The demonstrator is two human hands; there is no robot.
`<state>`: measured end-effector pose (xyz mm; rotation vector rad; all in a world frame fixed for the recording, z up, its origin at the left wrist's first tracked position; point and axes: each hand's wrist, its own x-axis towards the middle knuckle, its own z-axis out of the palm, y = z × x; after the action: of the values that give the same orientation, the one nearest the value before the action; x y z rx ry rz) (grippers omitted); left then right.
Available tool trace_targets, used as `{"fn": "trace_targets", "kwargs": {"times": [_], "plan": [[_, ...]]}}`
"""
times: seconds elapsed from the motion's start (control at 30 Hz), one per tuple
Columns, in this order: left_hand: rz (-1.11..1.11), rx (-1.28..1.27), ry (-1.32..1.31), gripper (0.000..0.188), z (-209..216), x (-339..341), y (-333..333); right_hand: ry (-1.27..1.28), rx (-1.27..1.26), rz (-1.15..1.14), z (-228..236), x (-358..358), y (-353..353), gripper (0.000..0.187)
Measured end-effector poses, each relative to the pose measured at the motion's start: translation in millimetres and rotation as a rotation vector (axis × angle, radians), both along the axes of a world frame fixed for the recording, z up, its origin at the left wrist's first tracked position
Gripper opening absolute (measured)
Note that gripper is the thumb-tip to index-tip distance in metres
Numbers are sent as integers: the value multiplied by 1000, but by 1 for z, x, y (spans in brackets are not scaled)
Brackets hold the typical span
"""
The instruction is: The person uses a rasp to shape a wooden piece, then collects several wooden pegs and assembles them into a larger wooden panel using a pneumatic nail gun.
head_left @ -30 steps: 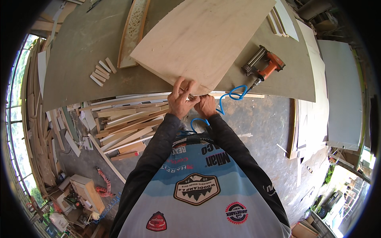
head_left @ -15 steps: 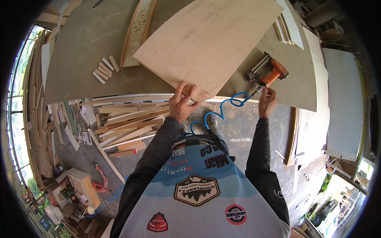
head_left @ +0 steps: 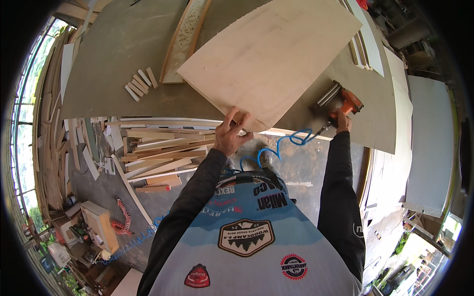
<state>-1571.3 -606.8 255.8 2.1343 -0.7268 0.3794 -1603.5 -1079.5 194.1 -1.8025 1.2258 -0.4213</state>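
A large pale plywood panel [head_left: 271, 59] lies at an angle on the worktable, one corner toward me. My left hand [head_left: 231, 132] pinches its near edge by that corner, the fingertips on top; the thumb is partly hidden. To the right, my right hand [head_left: 342, 122] is wrapped round the handle of an orange and black nail gun [head_left: 349, 101]. The nail gun lies on its side on the table with its silver magazine toward the panel. From its handle end a blue coiled air hose [head_left: 277, 153] loops down past the table edge toward my body.
Several short wood strips [head_left: 139, 85] and a narrow wooden frame [head_left: 183, 44] lie on the grey-brown worktable [head_left: 108, 44], left of the panel. Thin boards [head_left: 363, 49] rest at the far right. Below the near edge, long wood offcuts [head_left: 163, 153] are piled at left.
My right hand has moved up from beside the hose fitting and closed round the nail gun's handle. My left hand stays at the panel's edge. The whole view has shifted slightly.
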Motion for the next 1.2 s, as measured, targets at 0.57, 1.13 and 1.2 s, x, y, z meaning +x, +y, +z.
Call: {"fn": "trace_targets", "kwargs": {"times": [0.57, 1.13, 1.2], "plan": [[13, 7, -42, 62, -8, 7, 3, -636, 523, 397, 167, -93, 100, 75], [-8, 11, -81, 60, 1, 8, 0, 129, 554, 1057, 276, -67, 209, 53], [-3, 14, -80, 62, 0, 7, -2, 169, 530, 1080, 275, -61, 214, 54]]}}
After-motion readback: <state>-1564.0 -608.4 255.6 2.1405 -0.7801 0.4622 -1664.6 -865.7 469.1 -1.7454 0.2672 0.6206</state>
